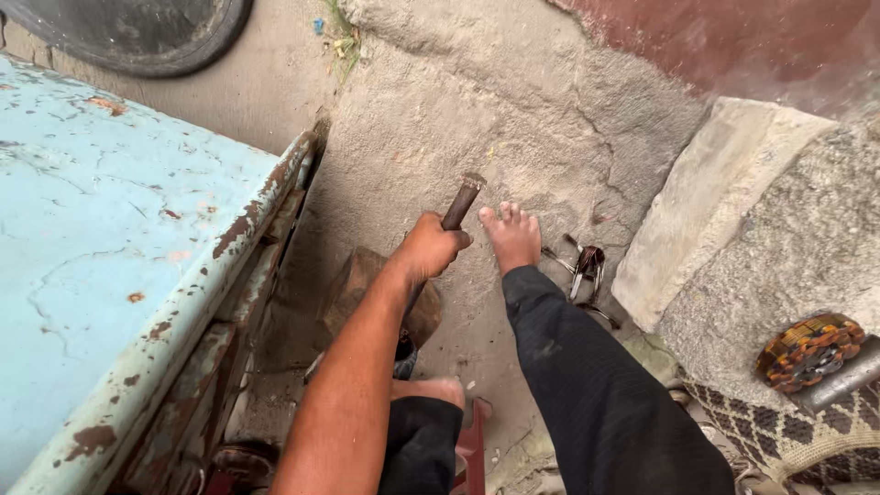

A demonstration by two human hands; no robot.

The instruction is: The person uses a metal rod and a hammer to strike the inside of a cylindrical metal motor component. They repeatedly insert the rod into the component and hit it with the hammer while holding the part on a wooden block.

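One hand (429, 247) fisted around one rusty hammer handle (461, 203), one bare foot (511, 236) beside, other hand unseen

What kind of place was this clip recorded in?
Probably an outdoor roadside repair spot. The ground is rough concrete, a rusty pale-blue metal panel stands on the left with a dark tyre beyond it, and one of the hands grips a worn wooden-handled tool.
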